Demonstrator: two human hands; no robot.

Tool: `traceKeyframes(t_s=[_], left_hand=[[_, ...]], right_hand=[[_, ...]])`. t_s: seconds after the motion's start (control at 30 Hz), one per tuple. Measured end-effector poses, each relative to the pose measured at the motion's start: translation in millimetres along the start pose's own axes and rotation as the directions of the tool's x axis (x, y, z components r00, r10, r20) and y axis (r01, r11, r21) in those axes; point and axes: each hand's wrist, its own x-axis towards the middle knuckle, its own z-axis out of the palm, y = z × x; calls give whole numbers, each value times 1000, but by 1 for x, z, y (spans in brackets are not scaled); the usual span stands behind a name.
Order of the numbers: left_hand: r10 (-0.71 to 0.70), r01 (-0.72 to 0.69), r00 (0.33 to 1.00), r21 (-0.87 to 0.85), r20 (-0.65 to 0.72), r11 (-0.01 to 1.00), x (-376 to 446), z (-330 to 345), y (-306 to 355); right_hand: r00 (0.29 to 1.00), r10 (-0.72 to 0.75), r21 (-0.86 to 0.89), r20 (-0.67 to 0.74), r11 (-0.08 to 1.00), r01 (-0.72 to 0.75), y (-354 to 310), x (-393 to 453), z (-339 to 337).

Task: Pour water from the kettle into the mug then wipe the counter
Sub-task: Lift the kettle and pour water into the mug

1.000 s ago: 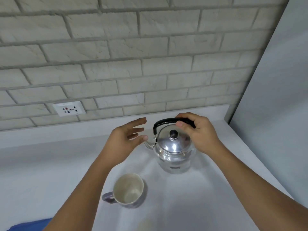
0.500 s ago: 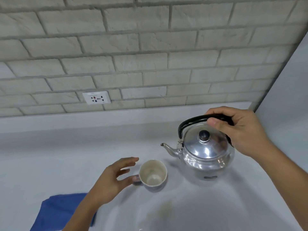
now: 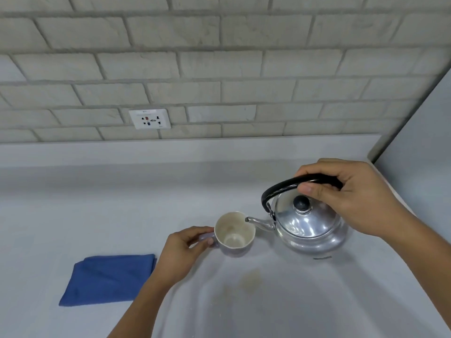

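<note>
A shiny metal kettle with a black handle and black lid knob hangs just above the pale counter, lifted by my right hand, which is closed around the handle. Its spout tip reaches over the right rim of a mug, white inside and lilac outside, which stands on the counter. My left hand pinches the mug's handle on its left side. No water stream is visible. A folded blue cloth lies flat to the left of my left forearm.
A brick wall with a white socket plate runs behind the counter. A grey panel closes off the right side. A faint yellowish stain marks the counter in front of the mug.
My left hand has closed on the mug's handle. My right hand has carried the kettle left, so its spout now sits over the mug's rim.
</note>
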Motion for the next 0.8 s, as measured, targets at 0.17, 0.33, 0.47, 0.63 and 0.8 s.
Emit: traceKeyframes(t_s=[0.17, 0.33, 0.47, 0.63, 0.8], left_hand=[[-30, 30, 1000, -34, -6, 999, 3, -1, -3], [-20, 19, 1000, -41, -9, 999, 4, 0, -5], [-15, 14, 1000, -45, -13, 999, 3, 0, -6], [2, -2, 1000, -53, -5, 999, 3, 0, -5], [9, -9, 1000, -52, 0, 999, 3, 0, -4]], right_hand=[[997, 44, -47, 60, 998, -41, -1, 4, 9], [994, 56, -178, 96, 983, -38, -1, 8, 15], [993, 30, -236, 116, 972, -2, -4, 9, 15], [989, 10, -302, 145, 953, 35, -11, 11, 13], [984, -10, -339, 175, 938, 70, -18, 12, 12]])
